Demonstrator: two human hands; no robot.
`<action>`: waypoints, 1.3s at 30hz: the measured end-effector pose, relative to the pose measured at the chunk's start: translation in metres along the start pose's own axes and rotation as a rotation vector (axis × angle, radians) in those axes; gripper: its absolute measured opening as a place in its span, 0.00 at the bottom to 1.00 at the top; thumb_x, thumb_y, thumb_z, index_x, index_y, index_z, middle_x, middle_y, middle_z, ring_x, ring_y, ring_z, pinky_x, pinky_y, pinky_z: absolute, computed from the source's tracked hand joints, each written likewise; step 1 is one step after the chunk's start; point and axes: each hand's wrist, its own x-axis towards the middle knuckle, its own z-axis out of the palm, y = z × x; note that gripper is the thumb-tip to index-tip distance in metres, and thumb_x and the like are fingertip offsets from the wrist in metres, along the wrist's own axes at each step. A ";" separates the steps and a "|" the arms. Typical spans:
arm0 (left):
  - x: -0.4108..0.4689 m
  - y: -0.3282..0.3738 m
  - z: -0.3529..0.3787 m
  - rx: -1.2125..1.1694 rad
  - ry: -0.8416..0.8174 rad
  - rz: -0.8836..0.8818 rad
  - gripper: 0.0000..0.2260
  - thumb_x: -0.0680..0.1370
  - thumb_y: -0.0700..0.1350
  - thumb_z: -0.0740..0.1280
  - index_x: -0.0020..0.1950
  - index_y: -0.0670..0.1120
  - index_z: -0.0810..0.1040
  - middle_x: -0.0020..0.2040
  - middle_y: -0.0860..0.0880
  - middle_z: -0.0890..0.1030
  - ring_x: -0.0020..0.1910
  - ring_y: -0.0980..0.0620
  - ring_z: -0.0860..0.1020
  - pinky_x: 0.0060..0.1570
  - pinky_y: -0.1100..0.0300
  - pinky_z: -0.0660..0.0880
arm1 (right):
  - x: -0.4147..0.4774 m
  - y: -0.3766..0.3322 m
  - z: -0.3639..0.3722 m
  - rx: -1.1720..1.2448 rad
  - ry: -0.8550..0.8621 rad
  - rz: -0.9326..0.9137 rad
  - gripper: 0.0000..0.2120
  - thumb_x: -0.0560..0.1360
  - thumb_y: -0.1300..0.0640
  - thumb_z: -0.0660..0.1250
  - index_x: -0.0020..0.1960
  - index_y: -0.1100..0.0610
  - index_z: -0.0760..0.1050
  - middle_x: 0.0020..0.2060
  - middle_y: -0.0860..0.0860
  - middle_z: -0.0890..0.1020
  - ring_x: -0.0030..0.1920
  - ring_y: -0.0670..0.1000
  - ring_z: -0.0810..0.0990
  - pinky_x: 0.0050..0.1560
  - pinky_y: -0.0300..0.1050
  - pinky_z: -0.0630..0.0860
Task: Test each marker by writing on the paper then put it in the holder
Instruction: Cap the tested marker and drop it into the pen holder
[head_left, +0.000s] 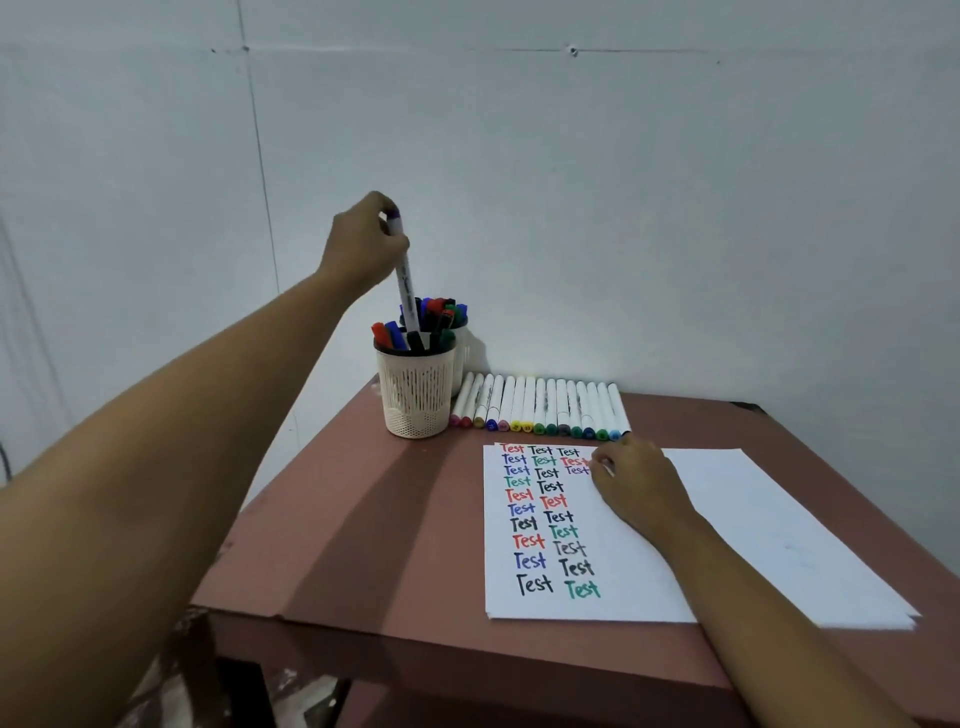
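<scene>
Filling the upper frame, pale wall (623, 208) with thin seam lines. Reddish-brown table (363, 519) takes the lower centre and right, butted against the wall. White paper (634, 597) lies lower centre-right on the table, with columns of the word "Test" in red, black, blue and green down its left part; a blank second sheet (779, 519) sticks out from under it to the right. Left hand (363, 244) is raised at centre-left of frame, arm coming in from the lower left, fingers curled round the upper part of a white marker (405, 280) with a purple top end. That marker hangs near upright, its lower end down among the markers standing in the cream slotted holder (415, 395) at the table's far left corner; can't tell if it touches bottom. Right hand (639, 483) rests on the top right part of the written sheet, fingers curled under; cannot tell whether it holds anything. A second holder (460, 358), also stuffed with markers, sits just behind and right of the first, mostly hidden. Row of white markers (540, 405) lies side by side along the wall right of the holders, coloured ends facing the paper, just above its top edge.
</scene>
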 end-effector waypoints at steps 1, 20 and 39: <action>-0.006 -0.006 0.006 0.029 -0.032 0.015 0.11 0.78 0.40 0.59 0.61 0.42 0.70 0.42 0.43 0.77 0.29 0.52 0.71 0.28 0.64 0.69 | 0.000 0.000 0.000 0.004 0.004 0.000 0.13 0.79 0.55 0.61 0.56 0.59 0.80 0.53 0.56 0.79 0.54 0.55 0.75 0.51 0.47 0.73; -0.070 0.001 0.053 0.084 0.004 0.271 0.12 0.77 0.38 0.61 0.58 0.42 0.78 0.50 0.44 0.77 0.49 0.48 0.75 0.47 0.58 0.71 | 0.002 0.001 0.002 -0.017 0.013 -0.007 0.13 0.79 0.55 0.61 0.58 0.59 0.80 0.54 0.57 0.79 0.54 0.56 0.75 0.51 0.47 0.72; -0.156 -0.035 0.141 0.264 -0.525 0.110 0.13 0.79 0.46 0.58 0.57 0.44 0.79 0.53 0.42 0.78 0.50 0.43 0.75 0.49 0.53 0.73 | 0.020 0.000 -0.013 -0.016 -0.113 0.006 0.12 0.78 0.57 0.58 0.49 0.62 0.78 0.45 0.56 0.80 0.46 0.56 0.77 0.45 0.47 0.74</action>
